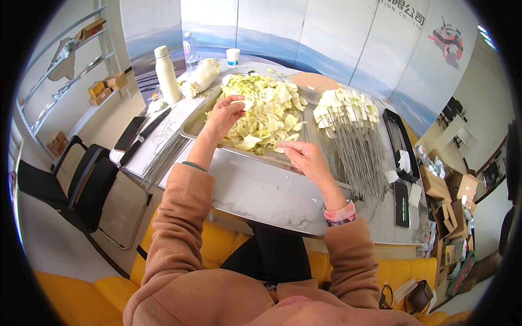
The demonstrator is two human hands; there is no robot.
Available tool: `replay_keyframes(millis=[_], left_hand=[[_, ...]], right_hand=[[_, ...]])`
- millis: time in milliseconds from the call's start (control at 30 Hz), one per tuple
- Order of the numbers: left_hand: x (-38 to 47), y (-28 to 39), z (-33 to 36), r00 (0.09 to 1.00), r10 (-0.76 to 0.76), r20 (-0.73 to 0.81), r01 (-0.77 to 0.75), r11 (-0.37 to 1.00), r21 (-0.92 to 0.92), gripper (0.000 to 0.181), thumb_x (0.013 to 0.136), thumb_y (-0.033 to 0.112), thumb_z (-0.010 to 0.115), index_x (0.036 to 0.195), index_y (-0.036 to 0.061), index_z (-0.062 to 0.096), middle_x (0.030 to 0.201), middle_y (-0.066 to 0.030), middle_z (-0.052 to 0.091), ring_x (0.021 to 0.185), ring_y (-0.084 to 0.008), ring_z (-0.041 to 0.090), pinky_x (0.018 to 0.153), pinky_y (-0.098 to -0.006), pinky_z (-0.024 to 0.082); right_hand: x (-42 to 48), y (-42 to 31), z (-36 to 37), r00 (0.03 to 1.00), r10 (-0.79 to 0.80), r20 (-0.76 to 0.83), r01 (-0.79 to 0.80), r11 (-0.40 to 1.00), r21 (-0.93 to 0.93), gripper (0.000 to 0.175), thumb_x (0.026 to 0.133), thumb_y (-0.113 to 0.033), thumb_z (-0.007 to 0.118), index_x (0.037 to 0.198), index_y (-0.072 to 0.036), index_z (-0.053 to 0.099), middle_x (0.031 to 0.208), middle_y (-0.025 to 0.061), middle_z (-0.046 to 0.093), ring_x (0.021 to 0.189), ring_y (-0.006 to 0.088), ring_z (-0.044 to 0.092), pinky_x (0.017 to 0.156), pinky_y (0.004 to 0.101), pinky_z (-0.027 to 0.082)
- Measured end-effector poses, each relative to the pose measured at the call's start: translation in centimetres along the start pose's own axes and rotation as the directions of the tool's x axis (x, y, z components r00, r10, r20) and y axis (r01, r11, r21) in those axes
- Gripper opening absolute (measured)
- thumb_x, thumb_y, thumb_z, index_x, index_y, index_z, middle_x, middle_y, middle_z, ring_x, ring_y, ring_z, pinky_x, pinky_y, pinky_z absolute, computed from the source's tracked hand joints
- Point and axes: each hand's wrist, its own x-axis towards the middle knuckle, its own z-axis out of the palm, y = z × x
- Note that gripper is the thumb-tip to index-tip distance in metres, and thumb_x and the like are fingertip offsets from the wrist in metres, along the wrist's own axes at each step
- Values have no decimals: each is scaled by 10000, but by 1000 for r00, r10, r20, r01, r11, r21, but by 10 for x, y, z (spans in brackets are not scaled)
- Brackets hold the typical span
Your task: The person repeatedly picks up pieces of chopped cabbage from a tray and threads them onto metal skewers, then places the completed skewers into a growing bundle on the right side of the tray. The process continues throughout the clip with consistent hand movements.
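A heap of torn cabbage leaves point(265, 110) fills the left and middle of a shallow metal tray point(189, 126). Over the heap's left side, my left hand point(226, 116) pinches a pale cabbage piece point(246, 104) between thumb and fingers. My right hand point(304, 157), at the tray's near edge, grips a thin metal skewer point(279, 139) that points up and left over the leaves. To the right, many skewers point(359, 163) threaded with cabbage pieces point(346, 108) lie bunched across the tray. Bare metal skewers point(169, 157) lie at the tray's left.
A knife point(142, 138) and a phone point(129, 133) lie at the left. Behind them stand a cream bottle point(166, 75), a clear bottle point(189, 53), a whole cabbage point(204, 77) and a paper cup point(233, 57). A black box point(399, 142) and another phone point(401, 203) are on the right.
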Motion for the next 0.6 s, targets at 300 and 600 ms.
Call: replay_keyframes(millis=[300,600], left_hand=[[-1,1,0,1000,22,-7,-22,1000,-3,206,861,15,603,1061,27,556,894,-31,590,811,-118,565,764,-242,488],[-2,2,3,999,40,-29,-41,999,-25,246,815,-37,631,1044,14,555,878,-66,609,800,-139,585,734,-248,489]], right_hand=[[1,1,1,1000,0,-5,0,1000,5,241,914,-69,525,1104,4,653,573,-87,400,483,9,319,428,191,244],[1,5,-1,1000,-22,9,21,999,35,247,914,-74,536,1110,36,639,609,-97,424,480,-9,323,418,189,244]])
